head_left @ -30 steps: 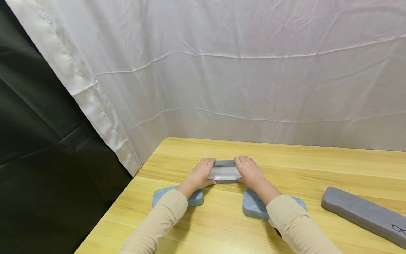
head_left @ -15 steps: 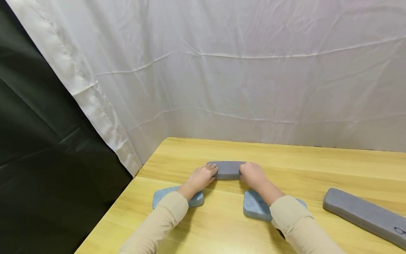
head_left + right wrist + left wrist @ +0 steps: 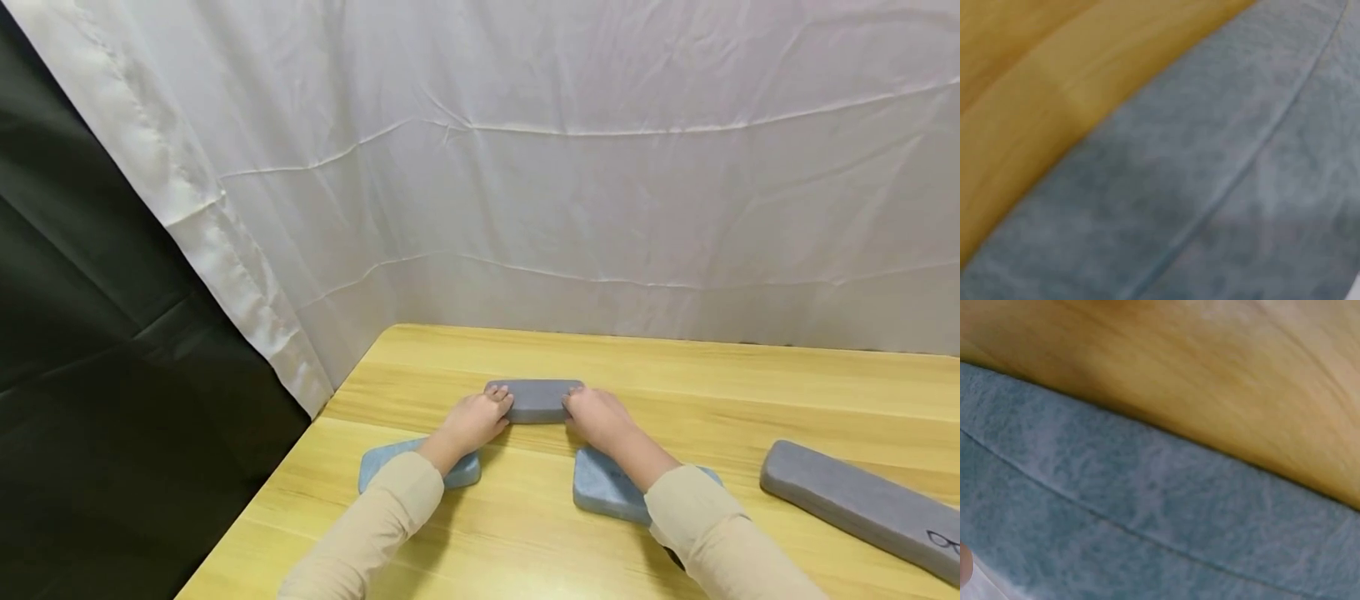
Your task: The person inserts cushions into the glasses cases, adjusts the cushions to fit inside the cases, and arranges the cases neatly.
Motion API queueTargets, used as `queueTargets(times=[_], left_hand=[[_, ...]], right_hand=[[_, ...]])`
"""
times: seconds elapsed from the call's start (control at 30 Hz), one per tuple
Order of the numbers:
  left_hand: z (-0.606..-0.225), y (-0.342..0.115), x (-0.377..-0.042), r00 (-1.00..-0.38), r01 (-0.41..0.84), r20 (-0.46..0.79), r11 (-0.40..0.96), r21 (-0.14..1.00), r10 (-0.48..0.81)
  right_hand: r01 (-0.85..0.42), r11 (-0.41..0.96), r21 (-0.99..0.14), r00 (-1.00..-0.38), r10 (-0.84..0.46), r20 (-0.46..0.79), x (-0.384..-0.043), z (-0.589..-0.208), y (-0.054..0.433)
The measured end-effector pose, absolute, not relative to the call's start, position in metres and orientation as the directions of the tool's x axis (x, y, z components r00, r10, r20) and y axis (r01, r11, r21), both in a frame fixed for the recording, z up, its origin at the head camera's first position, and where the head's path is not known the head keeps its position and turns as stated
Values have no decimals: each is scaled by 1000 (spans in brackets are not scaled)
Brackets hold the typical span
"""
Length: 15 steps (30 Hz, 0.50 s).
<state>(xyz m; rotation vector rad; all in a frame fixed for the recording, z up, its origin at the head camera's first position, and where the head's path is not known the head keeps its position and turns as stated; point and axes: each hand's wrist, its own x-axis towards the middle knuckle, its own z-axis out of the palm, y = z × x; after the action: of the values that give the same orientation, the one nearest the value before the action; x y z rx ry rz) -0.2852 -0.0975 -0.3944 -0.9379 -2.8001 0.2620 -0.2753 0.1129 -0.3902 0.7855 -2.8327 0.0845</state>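
A pale wooden tabletop (image 3: 750, 375) with a yellow grain fills the lower part of the head view. A creased white curtain (image 3: 570, 167) hangs behind it, and a black cloth (image 3: 90, 333) covers the space off its left edge.

A small grey case (image 3: 535, 400) lies flat and closed on the tabletop, toward the back and left of the middle; nothing of its inside shows. Nearer the person lie two blue pads, the left blue pad (image 3: 375, 467) under the left forearm and the right blue pad (image 3: 600, 487) under the right forearm. Both wrist views are filled by blurred blue fabric with a seam, lying on the wood. A long grey rest (image 3: 855, 504) lies at an angle well apart to the right, reaching the frame's edge.

The left hand (image 3: 472, 423) is at the left end of the grey case, its fingers curled over that end and touching it. The right hand (image 3: 600, 419) is at the right end, fingers bent down against it. Both hands look clamped on the case from either side, though the fingertips are too small to tell how tightly. Beige sleeves (image 3: 390, 508) cover both arms down to the wrists.
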Motion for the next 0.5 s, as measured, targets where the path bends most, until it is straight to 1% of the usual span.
queueTargets(times=[0.03,0.13,0.33,0.4,0.5], left_hand=[[-394,-97,-285,-788,577,105,787,-217,607],[-394,-96,-282,-792,579,80,787,-212,605],[-392,-94,-272,-804,573,40,791,-215,594],[-393,-93,-267,-809,564,49,797,-214,586],[-394,-93,-258,-809,554,93,806,-207,580]], right_hand=[[-524,852,7,-833,-513,207,-275,-391,114],[-534,845,-25,-834,-522,178,-272,-391,116],[-528,825,-202,-849,-521,93,-265,-386,126],[-528,814,-240,-848,-522,96,-263,-383,129],[-527,810,-259,-849,-516,116,-258,-381,133]])
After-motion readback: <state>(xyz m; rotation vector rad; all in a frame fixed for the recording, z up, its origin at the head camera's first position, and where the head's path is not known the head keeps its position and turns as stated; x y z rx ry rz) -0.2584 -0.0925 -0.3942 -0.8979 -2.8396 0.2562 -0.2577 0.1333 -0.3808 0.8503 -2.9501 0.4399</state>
